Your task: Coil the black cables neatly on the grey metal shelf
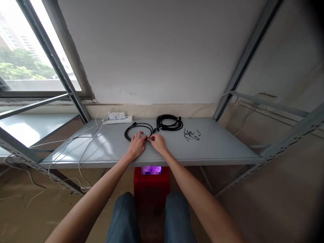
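Note:
A thin black cable [141, 124] lies coiled in a loose ring on the grey shelf, with plug ends at its upper edge and right side. Over the ring's near edge, my left hand [137, 145] grips the cable, its fingers bent. My right hand [158, 143] meets it from the right, thumb and forefinger pinched at the same spot; what lies between those fingertips is too small to make out. Right of both hands, several short black twist ties [191, 135] are scattered. Behind my right hand rests a second, thicker coil of black cable [169, 122].
A white power strip [118, 118] with plugged-in adapters sits at the shelf's back left. White cords [84, 150] trail from it over the front edge. Metal posts [249, 59] frame the shelf [215, 148]. Below stands a red box-like object [152, 185] between my knees.

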The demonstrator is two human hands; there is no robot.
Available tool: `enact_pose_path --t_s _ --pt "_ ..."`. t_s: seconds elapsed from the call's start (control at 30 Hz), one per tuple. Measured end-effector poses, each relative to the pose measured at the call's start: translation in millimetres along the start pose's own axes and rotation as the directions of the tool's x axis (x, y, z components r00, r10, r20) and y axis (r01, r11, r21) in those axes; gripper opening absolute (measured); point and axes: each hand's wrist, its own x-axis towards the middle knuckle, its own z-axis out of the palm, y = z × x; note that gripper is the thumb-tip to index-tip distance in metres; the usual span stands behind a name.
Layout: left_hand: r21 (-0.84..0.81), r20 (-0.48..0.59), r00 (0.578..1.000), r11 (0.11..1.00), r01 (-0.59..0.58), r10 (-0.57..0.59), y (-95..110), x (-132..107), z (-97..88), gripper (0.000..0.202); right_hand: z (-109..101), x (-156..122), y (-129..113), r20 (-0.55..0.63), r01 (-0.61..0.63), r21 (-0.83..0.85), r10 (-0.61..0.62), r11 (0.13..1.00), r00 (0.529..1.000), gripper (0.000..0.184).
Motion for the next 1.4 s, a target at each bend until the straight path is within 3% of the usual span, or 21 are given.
enact_pose_path --t_s 0.2,0.3,0.43,0.57,0.63,0.77,0.97,1.2,1.4 --pt "0.006 0.113 0.994 1.000 0.009 -0.009 -2 8 -5.8 0.030 -1 -2 -4 0.033 0.063 -0.086 -0.060 0.994 0.998 0.008" --pt "0.023 0.134 0.991 1.000 0.009 -0.012 -6 15 -3.0 0.030 -2 1 -4 0.045 0.190 -0.225 -0.184 0.956 0.982 0.013" --pt "0.040 0.126 0.992 0.999 -0.005 0.000 -12 25 1.3 0.029 -6 10 -4 0.107 0.464 -0.430 -0.467 0.774 0.878 0.024" --pt "0.028 0.118 0.993 1.000 -0.005 0.001 -14 30 0.9 0.031 -7 16 -3 0.105 0.543 -0.513 -0.580 0.664 0.808 0.030" --pt "0.041 0.114 0.993 0.999 0.014 -0.018 -13 30 -0.6 0.034 -6 17 -1 0.070 0.536 -0.508 -0.587 0.675 0.806 0.029" --pt "0.057 0.110 0.993 0.997 0.046 -0.052 -8 26 -4.2 0.037 -2 17 2 -0.014 0.474 -0.438 -0.533 0.764 0.846 0.027" --pt "-0.010 0.091 0.994 0.998 0.056 -0.054 -3 20 -10.4 0.028 -3 16 3 -0.009 0.428 -0.294 -0.450 0.854 0.893 0.017" --pt "-0.008 0.087 0.995 0.999 0.039 -0.038 -5 21 -6.9 0.029 -8 9 -3 -0.065 0.411 -0.254 -0.440 0.875 0.896 0.018" --pt "-0.025 0.071 0.996 0.998 0.054 -0.052 -8 19 -3.3 0.027 -10 6 -6 -0.046 0.416 -0.238 -0.438 0.877 0.898 0.017"
